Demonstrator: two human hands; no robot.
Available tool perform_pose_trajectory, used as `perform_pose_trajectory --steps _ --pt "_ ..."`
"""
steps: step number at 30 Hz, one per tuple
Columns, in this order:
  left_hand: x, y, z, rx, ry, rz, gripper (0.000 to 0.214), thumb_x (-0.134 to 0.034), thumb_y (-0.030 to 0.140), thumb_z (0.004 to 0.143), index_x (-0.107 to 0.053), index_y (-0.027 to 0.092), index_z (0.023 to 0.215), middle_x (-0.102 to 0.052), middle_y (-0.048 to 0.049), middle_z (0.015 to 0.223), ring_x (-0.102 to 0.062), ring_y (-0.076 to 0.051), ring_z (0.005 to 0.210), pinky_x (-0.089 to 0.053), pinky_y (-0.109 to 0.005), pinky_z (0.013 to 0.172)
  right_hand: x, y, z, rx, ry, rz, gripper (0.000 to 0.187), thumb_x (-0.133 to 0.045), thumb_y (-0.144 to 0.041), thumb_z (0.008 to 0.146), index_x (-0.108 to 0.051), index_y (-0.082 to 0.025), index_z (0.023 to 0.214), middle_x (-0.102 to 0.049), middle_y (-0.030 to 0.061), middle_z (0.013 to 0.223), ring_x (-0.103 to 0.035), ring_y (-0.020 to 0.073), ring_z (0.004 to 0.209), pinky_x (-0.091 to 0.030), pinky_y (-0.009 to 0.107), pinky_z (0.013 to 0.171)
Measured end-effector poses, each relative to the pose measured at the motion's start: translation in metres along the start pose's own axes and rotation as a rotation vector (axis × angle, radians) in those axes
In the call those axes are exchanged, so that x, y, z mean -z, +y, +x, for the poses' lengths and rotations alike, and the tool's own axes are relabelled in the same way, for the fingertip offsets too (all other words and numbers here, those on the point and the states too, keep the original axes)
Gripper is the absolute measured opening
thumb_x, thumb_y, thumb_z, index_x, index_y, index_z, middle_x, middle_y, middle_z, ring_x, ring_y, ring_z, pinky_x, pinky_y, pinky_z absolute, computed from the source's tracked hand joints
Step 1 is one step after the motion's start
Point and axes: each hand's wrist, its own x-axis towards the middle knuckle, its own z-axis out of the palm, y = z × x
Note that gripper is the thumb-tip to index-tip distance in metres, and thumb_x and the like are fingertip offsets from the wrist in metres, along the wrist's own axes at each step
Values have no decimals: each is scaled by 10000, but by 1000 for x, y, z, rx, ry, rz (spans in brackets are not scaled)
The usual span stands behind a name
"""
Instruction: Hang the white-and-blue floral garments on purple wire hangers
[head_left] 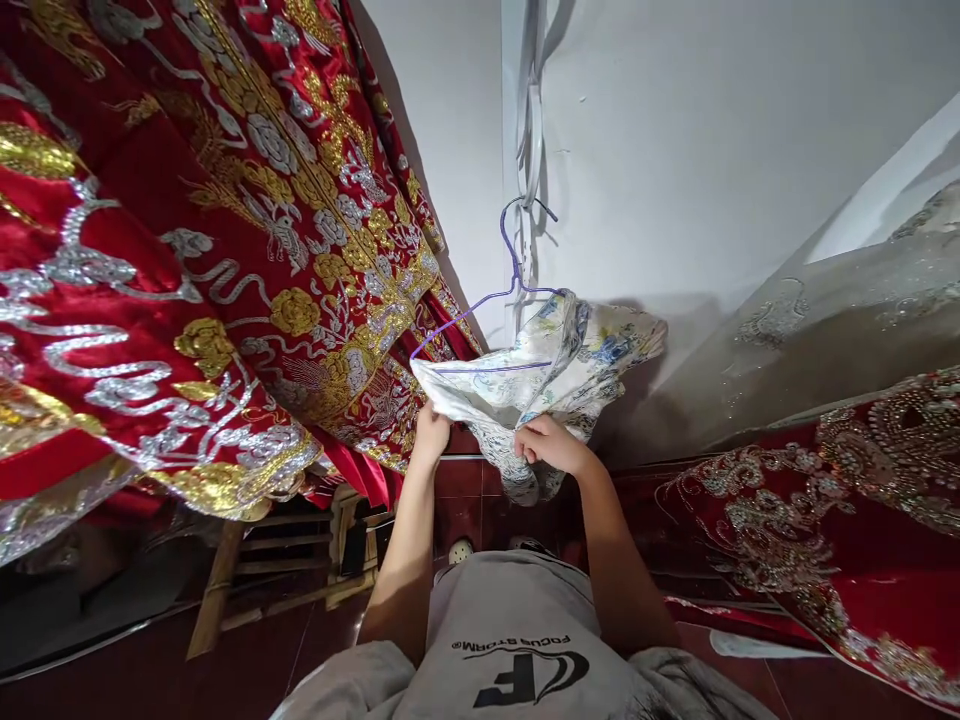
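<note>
A thin, crinkled floral-print garment [540, 345] hangs from a slim, triangular purple hanger [516, 275]; its edge lies pinched in the fingers of the left hand [432, 435]; the right hand [551, 443], fingers curled tight, grips bunched folds at its front.

One camera up on the wearer's head over there, tipped forward and down, grey shirt [480, 590] close beneath, left hand [433, 435] and right hand [551, 445] near, white wall [720, 150] ahead.
</note>
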Motion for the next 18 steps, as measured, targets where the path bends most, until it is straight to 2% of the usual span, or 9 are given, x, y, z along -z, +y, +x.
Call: perform_pose_trajectory --steps 3,5,7,9,11,13,15,18 --pt "-1 3 -11 -77 -268 299 136 -761 180 593 -694 172 710 -743 -77 808 -671 -296 969 -524 -405 947 11 12 -9 -38 -53 -109 343 -546 -261 880 -699 -182 584 -631 28 544 -533 131 518 -395 237 537" --pt "-8 8 -21 -81 -372 310 125 -766 224 636 -696 171 725 -729 -67 784 -667 -279 892 -529 -390 894 14 22 -14 -91 -117 -187 356 -560 -278 894 -717 -182 589 -655 40 569 -538 134 518 -398 245 538" --pt "-20 14 -33 -107 -380 194 172 -733 332 758 -688 170 792 -703 -49 784 -640 -228 805 -526 -347 823 16 31 -17 -133 -127 -229 342 -592 -314 899 -720 -182 610 -663 39 589 -535 138 518 -392 252 534" --pt "-35 24 -49 -173 -357 65 241 -658 421 878 -668 180 877 -669 -30 801 -604 -185 754 -506 -300 766 17 35 -20 -86 -31 -196 314 -637 -393 895 -719 -187 672 -676 32 638 -567 156 570 -416 262 560" --pt "-48 36 -70 -248 -401 69 236 -626 427 933 -661 194 936 -654 -28 831 -588 -174 749 -489 -282 737 16 33 -23 27 111 -97 367 -615 -523 914 -712 -204 760 -698 35 739 -628 193 701 -475 288 646" --pt "-62 46 -92 -336 -508 181 188 -606 375 965 -672 198 965 -662 -47 895 -607 -188 810 -493 -295 772 13 27 -26 114 193 52 487 -502 -651 946 -698 -220 828 -718 55 870 -664 230 895 -519 329 793" --pt "-73 55 -111 -444 -578 291 183 -555 329 998 -684 200 981 -670 -79 1003 -627 -219 953 -495 -331 887 8 20 -28 136 183 235 583 -413 -738 942 -690 -229 881 -723 75 996 -655 241 1069 -514 351 931" --pt "-83 61 -122 -593 -565 383 167 -538 296 1003 -683 212 992 -658 -105 1141 -595 -253 1138 -446 -379 1042 0 13 -29 107 135 495 615 -493 -813 847 -676 -234 941 -716 81 1080 -636 238 1163 -508 348 1000"
